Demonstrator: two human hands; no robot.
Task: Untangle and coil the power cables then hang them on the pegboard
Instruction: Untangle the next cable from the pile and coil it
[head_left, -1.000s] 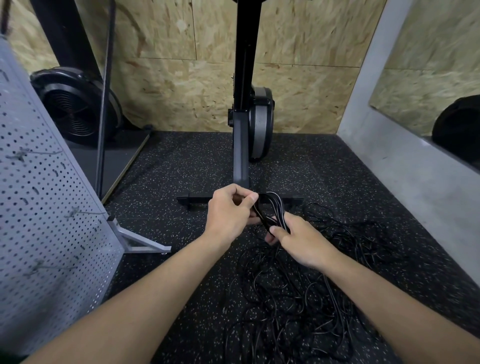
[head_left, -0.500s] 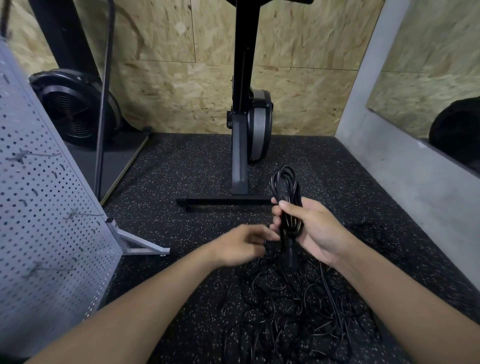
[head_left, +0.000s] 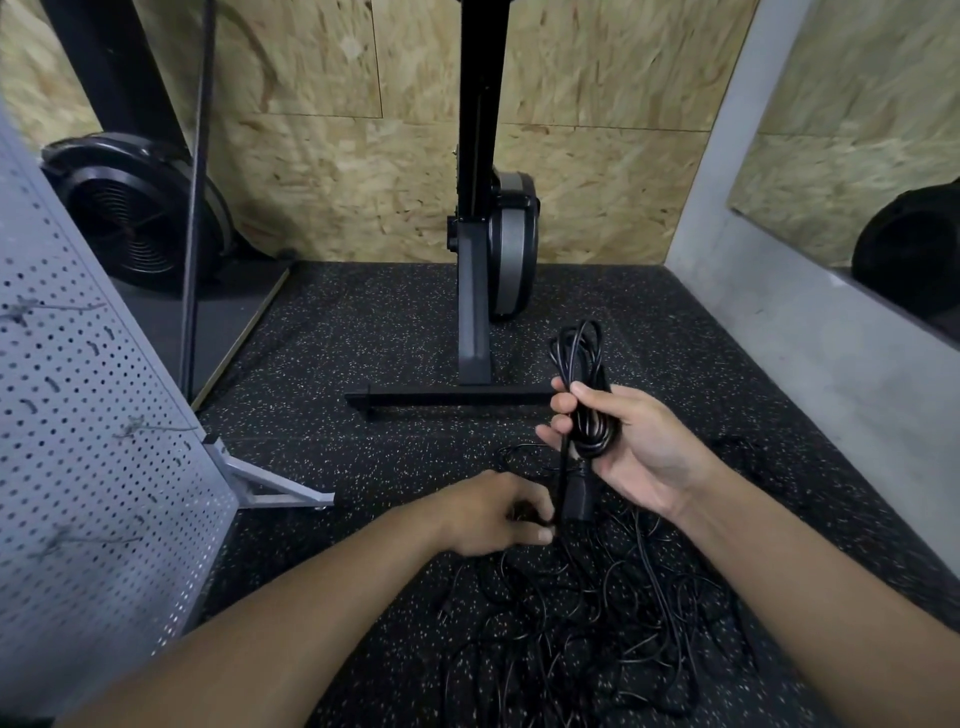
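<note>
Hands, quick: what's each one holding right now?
Left hand: closed, pinching the cable that hangs from the coil.
Right hand: closed, gripping the coil.

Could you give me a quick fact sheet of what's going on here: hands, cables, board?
Right hand: holds coiled cable upright
Left hand: fingers curled round the strand hanging from that coil
Plug: dangles below the coil
Tangled cables: on the floor, under both hands
Pegboard: stands at the left
</note>
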